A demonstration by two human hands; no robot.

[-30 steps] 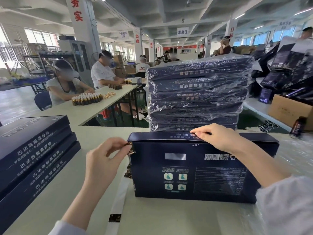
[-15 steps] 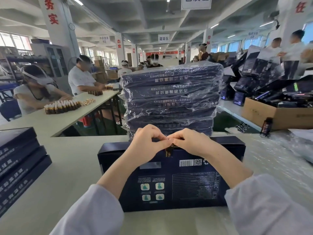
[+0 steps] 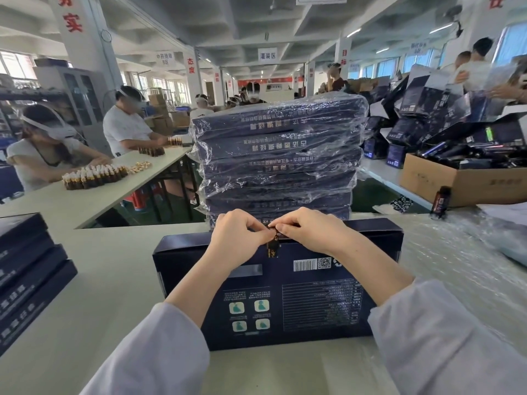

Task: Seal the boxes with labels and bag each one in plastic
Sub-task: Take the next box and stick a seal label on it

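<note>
Pinching the dark label (image 3: 273, 248) at the middle of the top edge of the navy box (image 3: 313, 303), the left hand (image 3: 236, 238) and right hand (image 3: 310, 232) now meet. A second ago the left hand was at the box's left end. The box stands on the bench (image 3: 108, 266), just nearer than the bagged stack (image 3: 279, 155).

The person wears a long-sleeved garment of pale, faintly bluish white cloth, plain and matte, with soft folds across it. The left sleeve (image 3: 154, 352) fills the lower left of the frame and the right sleeve (image 3: 445, 337) the lower right. Each is loose and wide and ends in a plain, unmarked edge partway along the forearm. Beyond those edges the forearms are uncovered up to the left hand (image 3: 236, 238) and the right hand (image 3: 310, 232), both bare, just above the middle of the frame.
</note>
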